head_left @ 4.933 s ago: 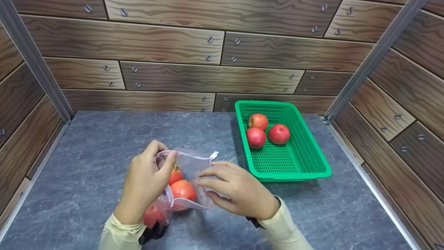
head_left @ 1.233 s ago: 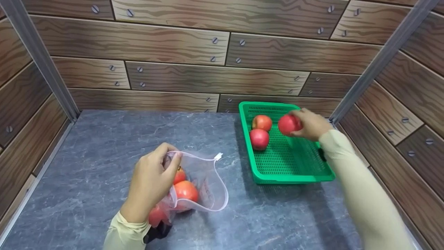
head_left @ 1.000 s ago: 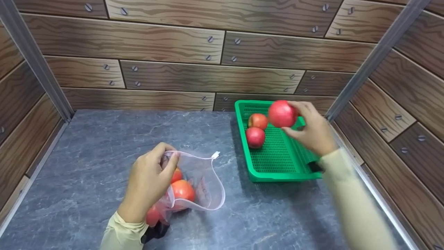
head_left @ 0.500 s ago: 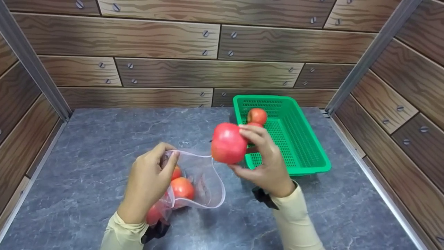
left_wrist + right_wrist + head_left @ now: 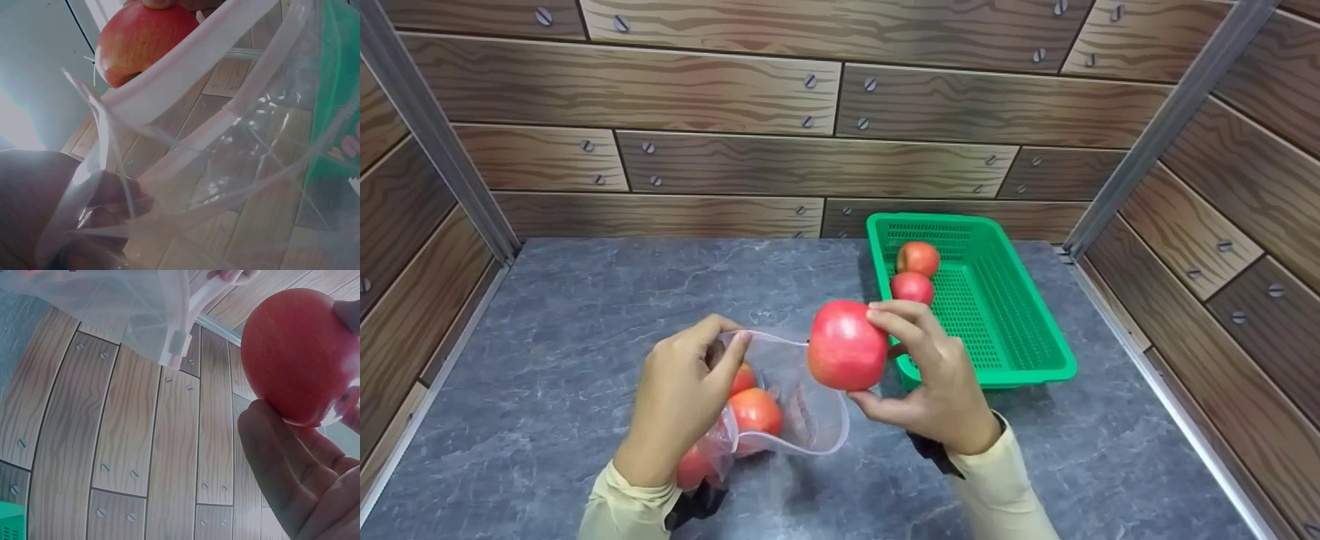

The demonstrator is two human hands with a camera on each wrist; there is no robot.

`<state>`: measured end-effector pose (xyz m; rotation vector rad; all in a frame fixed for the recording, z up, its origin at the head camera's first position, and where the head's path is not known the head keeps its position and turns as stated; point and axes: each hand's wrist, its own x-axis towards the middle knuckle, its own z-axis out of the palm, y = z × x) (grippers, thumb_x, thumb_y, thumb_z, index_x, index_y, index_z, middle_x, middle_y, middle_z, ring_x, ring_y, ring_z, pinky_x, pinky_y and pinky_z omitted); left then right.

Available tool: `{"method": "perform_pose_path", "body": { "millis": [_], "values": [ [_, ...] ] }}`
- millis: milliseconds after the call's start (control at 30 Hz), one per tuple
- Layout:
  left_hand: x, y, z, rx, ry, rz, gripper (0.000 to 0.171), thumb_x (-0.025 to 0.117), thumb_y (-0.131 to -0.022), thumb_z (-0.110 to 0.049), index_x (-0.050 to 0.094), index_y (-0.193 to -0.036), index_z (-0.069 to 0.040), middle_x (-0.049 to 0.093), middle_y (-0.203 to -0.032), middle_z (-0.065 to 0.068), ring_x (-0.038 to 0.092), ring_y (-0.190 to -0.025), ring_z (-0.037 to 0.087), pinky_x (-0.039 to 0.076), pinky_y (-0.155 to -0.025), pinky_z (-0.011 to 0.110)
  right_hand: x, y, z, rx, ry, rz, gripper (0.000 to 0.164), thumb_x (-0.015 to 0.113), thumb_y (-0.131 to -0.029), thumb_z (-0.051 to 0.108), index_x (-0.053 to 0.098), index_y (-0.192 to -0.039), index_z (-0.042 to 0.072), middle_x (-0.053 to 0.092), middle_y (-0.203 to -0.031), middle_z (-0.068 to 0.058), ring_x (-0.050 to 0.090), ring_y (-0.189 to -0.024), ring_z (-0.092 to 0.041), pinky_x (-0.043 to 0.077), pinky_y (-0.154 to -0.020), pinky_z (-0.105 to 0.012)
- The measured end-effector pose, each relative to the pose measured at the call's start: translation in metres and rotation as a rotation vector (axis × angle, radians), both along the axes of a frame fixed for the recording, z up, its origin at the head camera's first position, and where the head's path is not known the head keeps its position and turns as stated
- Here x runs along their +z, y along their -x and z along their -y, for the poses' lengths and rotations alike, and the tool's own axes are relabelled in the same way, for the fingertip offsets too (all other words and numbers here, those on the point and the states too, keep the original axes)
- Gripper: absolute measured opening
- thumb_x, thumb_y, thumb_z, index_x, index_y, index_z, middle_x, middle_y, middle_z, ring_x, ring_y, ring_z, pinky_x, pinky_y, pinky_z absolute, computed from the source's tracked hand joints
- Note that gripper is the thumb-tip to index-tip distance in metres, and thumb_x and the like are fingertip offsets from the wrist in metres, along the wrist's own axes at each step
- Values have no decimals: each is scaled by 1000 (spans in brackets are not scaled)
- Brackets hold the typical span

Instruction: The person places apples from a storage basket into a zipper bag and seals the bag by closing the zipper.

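Observation:
In the head view my left hand [image 5: 679, 397] pinches the rim of a clear zip bag [image 5: 821, 424], whose mouth gapes toward the right. Several red apples lie inside it, one apple [image 5: 755, 411] showing through the opening. My right hand [image 5: 934, 375] grips another red apple [image 5: 847, 345] between thumb and fingers, above the bag's right side. In the left wrist view that apple [image 5: 143, 42] hangs beyond the bag's pale rim [image 5: 185, 67]. The right wrist view shows the apple [image 5: 298, 357] against my fingers [image 5: 275, 455], with the bag's white slider [image 5: 179, 343] to its left.
A green slotted basket [image 5: 1035, 315] stands at the right, holding a far apple [image 5: 918, 259] and a nearer apple [image 5: 912, 288]. Wood-patterned walls [image 5: 720, 90] enclose the grey marbled table [image 5: 607, 285] at the back and sides.
My right hand left the bag's rim, took an apple out of the green basket and brought it left and nearer, over the bag. My left hand kept its hold on the rim.

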<state>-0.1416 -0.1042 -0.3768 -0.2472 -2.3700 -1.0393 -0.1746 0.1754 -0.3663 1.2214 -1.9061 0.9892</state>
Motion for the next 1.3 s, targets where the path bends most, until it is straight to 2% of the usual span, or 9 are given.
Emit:
{"method": "perform_pose_path", "body": {
  "millis": [100, 233, 467, 633, 867, 1000, 1133, 1300],
  "values": [
    [-1, -1, 0, -1, -18, 8, 2, 75, -96, -17, 74, -98, -16, 48, -62, -10, 39, -53, 8, 34, -52, 27, -2, 0, 1, -5, -7, 1, 74, 92, -69, 20, 58, -132, 1, 61, -126, -17, 71, -96, -25, 60, -68, -27],
    [0, -2, 1, -1, -49, 16, 9, 72, -98, -15, 68, -106, -15, 47, -62, -7, 38, -52, 8, 33, -51, 26, -2, -1, 3, -17, -18, -1, 75, 93, -68, 20, 58, -133, 2, 62, -126, -16, 71, -95, -24, 60, -68, -27],
    [1, -3, 1, 5, -63, 27, 10, 73, -97, -15, 64, -98, -12, 51, -64, -7, 39, -54, 9, 32, -53, 26, -3, -1, 8, -20, -49, -10, 77, 94, -66, 20, 59, -132, 3, 62, -125, -14, 72, -86, -19, 60, -68, -26],
    [0, -1, 1, 1, -57, -1, 10, 73, -97, -14, 63, -98, -11, 56, -65, -8, 42, -54, 8, 34, -53, 27, -5, -3, 15, -24, -106, -10, 77, 93, -65, 20, 59, -133, 5, 62, -125, -12, 72, -85, -18, 59, -68, -24],
    [-1, -2, 2, -11, -51, -24, 11, 74, -96, -13, 64, -99, -12, 56, -64, -10, 43, -52, 7, 35, -52, 27, -13, -9, 31, -40, -258, -60, 78, 92, -70, 29, 59, -138, 11, 64, -126, -11, 73, -94, -21, 61, -78, -31],
    [0, -2, 1, -2, -43, -24, 10, 74, -96, -13, 64, -99, -13, 54, -63, -9, 43, -53, 8, 36, -52, 27, -18, -14, 41, -100, -371, -133, 77, 92, -74, 37, 59, -141, 16, 66, -128, -10, 70, -98, -21, 58, -84, -32],
    [0, -4, -2, -4, -35, -54, 10, 75, -95, -11, 66, -98, -14, 48, -61, -9, 40, -52, 8, 36, -50, 27, -22, -19, 49, -164, -447, -204, 72, 90, -78, 40, 61, -141, 21, 65, -131, -6, 66, -104, -22, 52, -87, -38],
    [0, -5, -9, -46, -38, -42, 9, 74, -95, -11, 67, -99, -16, 48, -62, -8, 42, -54, 8, 38, -50, 26, -29, -21, 58, -200, -549, -212, 62, 87, -82, 40, 63, -137, 24, 65, -129, -2, 62, -108, -23, 49, -90, -41]
  ]
}}
